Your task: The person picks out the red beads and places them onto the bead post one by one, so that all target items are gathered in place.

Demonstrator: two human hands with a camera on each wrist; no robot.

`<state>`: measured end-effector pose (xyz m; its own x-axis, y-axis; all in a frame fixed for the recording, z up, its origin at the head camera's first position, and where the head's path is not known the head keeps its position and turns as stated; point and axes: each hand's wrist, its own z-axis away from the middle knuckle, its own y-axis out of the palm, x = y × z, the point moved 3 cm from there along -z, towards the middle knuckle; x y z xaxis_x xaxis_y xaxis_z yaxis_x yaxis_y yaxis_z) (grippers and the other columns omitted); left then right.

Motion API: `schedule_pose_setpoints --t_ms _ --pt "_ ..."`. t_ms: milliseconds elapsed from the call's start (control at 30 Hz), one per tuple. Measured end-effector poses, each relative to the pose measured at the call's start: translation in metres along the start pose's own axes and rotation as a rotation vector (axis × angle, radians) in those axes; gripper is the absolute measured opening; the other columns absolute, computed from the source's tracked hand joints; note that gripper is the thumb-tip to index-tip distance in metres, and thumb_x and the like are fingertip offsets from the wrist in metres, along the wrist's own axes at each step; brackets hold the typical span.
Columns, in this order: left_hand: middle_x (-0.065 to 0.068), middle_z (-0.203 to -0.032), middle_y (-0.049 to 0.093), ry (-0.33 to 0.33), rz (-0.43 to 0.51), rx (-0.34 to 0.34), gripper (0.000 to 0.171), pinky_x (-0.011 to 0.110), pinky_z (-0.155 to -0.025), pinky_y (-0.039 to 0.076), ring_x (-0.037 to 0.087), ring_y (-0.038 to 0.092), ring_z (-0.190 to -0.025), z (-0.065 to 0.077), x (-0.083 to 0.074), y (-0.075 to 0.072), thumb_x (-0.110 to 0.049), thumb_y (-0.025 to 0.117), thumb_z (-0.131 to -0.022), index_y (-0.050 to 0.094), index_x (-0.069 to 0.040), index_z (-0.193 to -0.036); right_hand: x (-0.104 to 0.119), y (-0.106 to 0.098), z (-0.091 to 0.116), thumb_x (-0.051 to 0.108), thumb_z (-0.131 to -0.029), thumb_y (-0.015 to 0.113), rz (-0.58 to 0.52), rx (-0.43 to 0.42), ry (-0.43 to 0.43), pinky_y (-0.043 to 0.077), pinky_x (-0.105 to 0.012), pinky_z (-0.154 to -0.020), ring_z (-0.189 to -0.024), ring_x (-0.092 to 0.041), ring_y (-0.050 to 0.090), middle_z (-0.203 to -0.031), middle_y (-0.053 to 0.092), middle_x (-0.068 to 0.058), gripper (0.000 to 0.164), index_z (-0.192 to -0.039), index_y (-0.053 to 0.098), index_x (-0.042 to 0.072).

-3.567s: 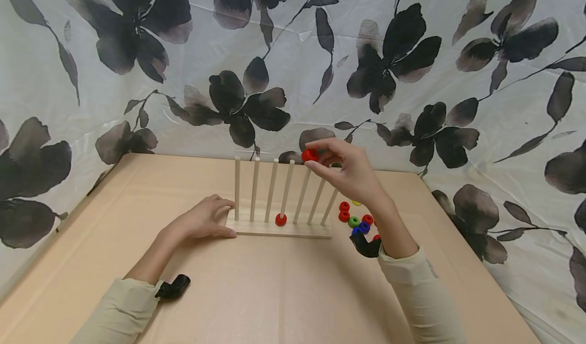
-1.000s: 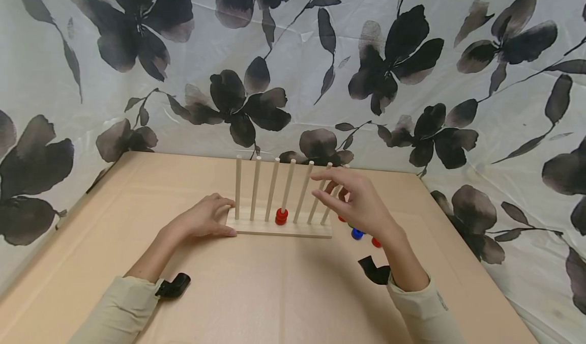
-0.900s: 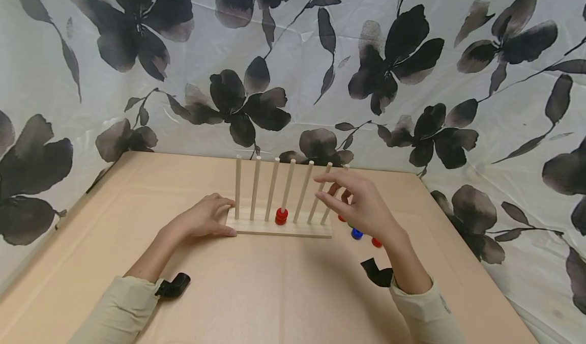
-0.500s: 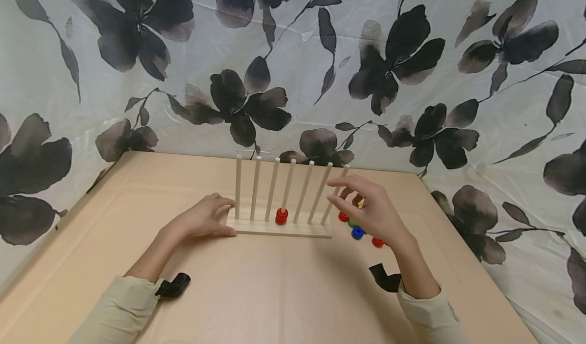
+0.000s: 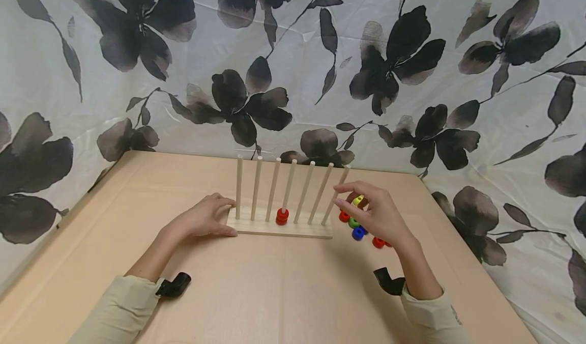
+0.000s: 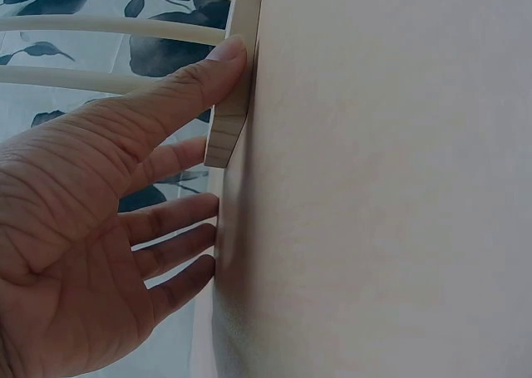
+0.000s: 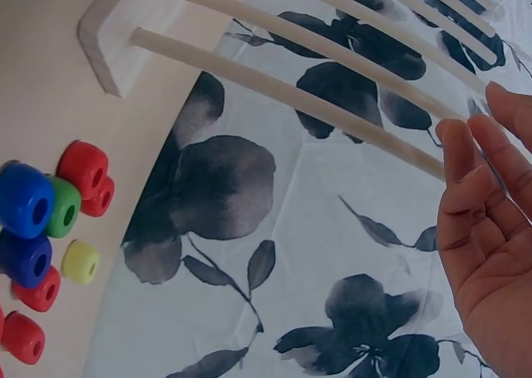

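Note:
A pale wooden peg rack (image 5: 256, 228) stands on the table with several upright pegs. Two red beads (image 5: 282, 217) are stacked at the foot of its middle peg. My left hand (image 5: 201, 218) pinches the rack's left end between thumb and forefinger; in the left wrist view the thumb (image 6: 224, 54) lies on the base's edge and the other fingers spread behind it. My right hand (image 5: 373, 211) hovers by the rightmost peg, its fingers loosely bent and holding nothing. Below and beyond it lie loose beads, among them blue ones (image 7: 25, 199), a green one (image 7: 62, 206) and a yellow one (image 7: 81, 262).
Several more red beads (image 7: 81, 169) lie in the loose group right of the rack. A cloth with dark flowers (image 5: 320, 54) hangs behind the light wooden table (image 5: 256, 293). Black wrist mounts (image 5: 174, 285) sit at both cuffs.
At first my right hand held a red bead above the pegs; that bead now sits on the middle peg. The emptied hand has moved right and down. My left hand has stayed put.

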<state>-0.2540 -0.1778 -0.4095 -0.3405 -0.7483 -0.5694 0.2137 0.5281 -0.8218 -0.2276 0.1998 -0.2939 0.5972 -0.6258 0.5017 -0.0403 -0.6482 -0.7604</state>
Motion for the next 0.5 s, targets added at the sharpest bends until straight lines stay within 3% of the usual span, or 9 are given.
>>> schedule_pose_setpoints --t_ms 500 --pt "0.022 -0.132 0.055 -0.009 -0.012 -0.004 0.078 0.062 -0.106 0.041 0.043 0.048 -0.127 0.000 0.004 0.002 -0.044 0.089 -0.077 0.059 -0.005 -0.138 -0.034 0.008 0.005 0.019 -0.092 0.079 -0.026 0.048 0.098 0.058 -0.032 -0.074 -0.093 -0.018 0.066 -0.114 0.075 -0.005 0.029 -0.117 0.074 0.007"
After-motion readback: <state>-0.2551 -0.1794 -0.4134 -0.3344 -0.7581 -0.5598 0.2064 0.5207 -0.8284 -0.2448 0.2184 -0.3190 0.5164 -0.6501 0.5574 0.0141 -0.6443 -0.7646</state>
